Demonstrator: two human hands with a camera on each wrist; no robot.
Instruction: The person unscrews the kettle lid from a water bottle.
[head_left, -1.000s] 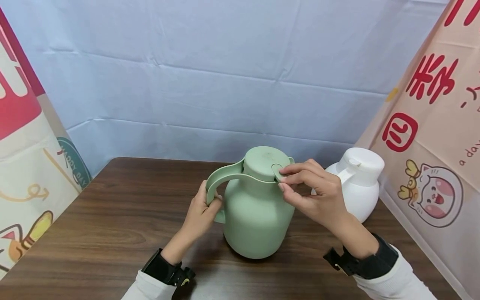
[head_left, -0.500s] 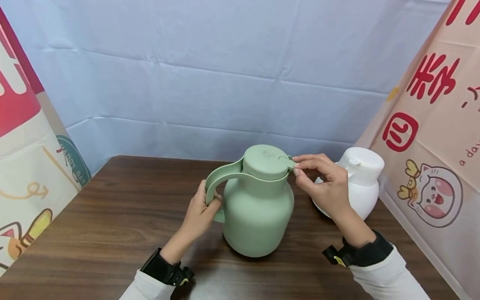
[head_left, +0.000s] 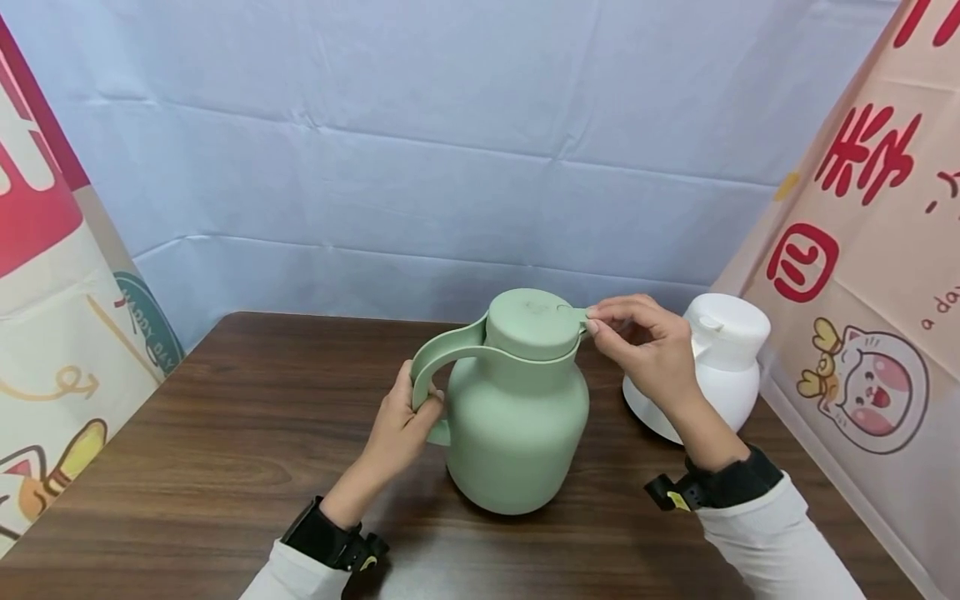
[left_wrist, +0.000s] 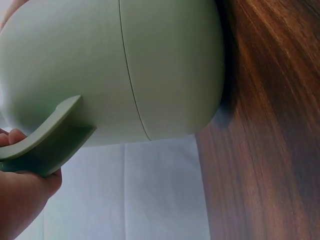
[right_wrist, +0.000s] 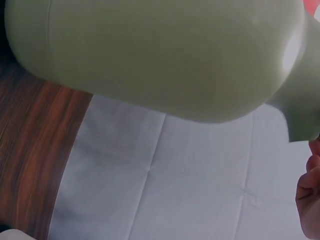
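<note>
Scanning from biggest down: we've got a pale blue backdrop (head_left: 450, 150) across the top of the frame. Brown wooden table (head_left: 262, 433) fills most of the bottom. Printed cloths at both edges: left one (head_left: 45, 325) with a red patch, right one (head_left: 862, 308) pinkish with red lettering and a cartoon face.

Green jug (head_left: 517, 425) is just right of centre, lower half, upright on the table. White jug (head_left: 727, 375) near the right edge, partly behind the right hand.

White sleeves (head_left: 776, 537) come in from the bottom. Right hand (head_left: 652, 350) is beside the green jug's top, thumb and fingers pinching a tab. Left hand (head_left: 405, 425) is left of the jug, fingers wrapped round its handle (head_left: 450, 340); we see that grip in the left wrist view too. Black straps (head_left: 731, 483) on both wrists.

Lid (head_left: 528, 325) sits on the green jug. Smallest: the tab (head_left: 574, 316), sticking out at the lid's right side.
</note>
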